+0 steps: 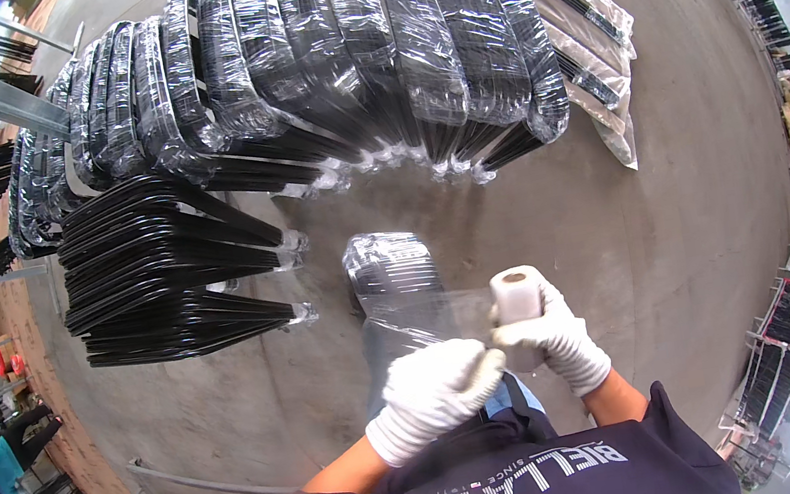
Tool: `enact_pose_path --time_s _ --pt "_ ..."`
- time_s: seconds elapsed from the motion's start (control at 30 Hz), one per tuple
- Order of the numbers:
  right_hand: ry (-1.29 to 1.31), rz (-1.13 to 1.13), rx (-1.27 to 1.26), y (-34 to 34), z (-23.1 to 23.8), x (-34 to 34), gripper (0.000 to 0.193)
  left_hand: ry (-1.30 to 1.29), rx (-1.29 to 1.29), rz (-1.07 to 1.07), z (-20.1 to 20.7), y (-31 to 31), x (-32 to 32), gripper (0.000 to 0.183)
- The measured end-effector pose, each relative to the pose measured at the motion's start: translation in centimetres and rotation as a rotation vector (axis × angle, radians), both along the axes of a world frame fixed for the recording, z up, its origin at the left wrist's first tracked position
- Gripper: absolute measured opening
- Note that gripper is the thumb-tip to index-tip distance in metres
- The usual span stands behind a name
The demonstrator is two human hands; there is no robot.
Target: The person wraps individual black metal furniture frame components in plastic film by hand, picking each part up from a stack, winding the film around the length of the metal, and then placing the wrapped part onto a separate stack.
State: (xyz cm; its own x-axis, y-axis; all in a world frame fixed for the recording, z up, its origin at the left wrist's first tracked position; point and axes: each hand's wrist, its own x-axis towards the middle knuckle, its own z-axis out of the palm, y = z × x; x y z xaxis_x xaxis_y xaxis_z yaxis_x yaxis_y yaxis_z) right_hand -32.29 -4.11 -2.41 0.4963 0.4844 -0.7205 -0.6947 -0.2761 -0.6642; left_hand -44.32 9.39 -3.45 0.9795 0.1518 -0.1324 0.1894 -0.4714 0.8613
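Observation:
My right hand (557, 337), in a white knit glove, is wrapped round a roll of clear stretch film (517, 298) held nearly upright. A sheer band of film (469, 309) runs left from the roll to a bundle of black bars (392, 266) in front of my body. Shiny film covers the bundle's rounded far end. My left hand (440, 387), gloved alike, is closed beside the roll, over the near end of the film. What its fingers hold is hidden.
Many film-wrapped black bundles (314, 31) stand in an arc ahead. Unwrapped black bent bars (151, 271) are stacked at left. A translucent plastic sheet (593, 37) lies at far right of the arc. A metal rail (212, 490) is at lower left; racks (782, 344) line the right.

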Motion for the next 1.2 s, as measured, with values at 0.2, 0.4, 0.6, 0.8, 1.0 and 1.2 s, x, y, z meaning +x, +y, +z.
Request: enact_pose_path --time_s 0.2,0.4,0.6,0.8,1.0,1.2 --pt "0.210 -0.160 0.124 -3.3 -14.9 -3.1 0.032 0.404 -0.773 0.920 -11.8 1.5 -6.1 0.016" --pt "0.114 0.466 0.129 3.0 -20.9 -10.4 0.031 -0.021 -1.828 0.545 -23.2 -3.6 -12.9 0.032" --pt "-0.196 0.906 0.160 3.4 -20.3 -9.5 0.033 0.222 -0.761 0.616 -18.1 -0.3 -10.0 0.038" --pt "-0.514 0.925 -0.026 3.1 -15.3 -3.3 0.036 0.485 -0.724 1.055 -3.0 3.9 -14.1 0.039" --pt "-0.604 0.952 0.223 2.2 -0.4 -3.6 0.036 0.378 -0.104 0.768 3.3 -2.0 -11.0 0.048" --pt "0.165 -0.113 0.122 0.8 1.4 -9.4 0.062 0.246 0.116 0.279 2.4 -5.0 -5.2 0.051"
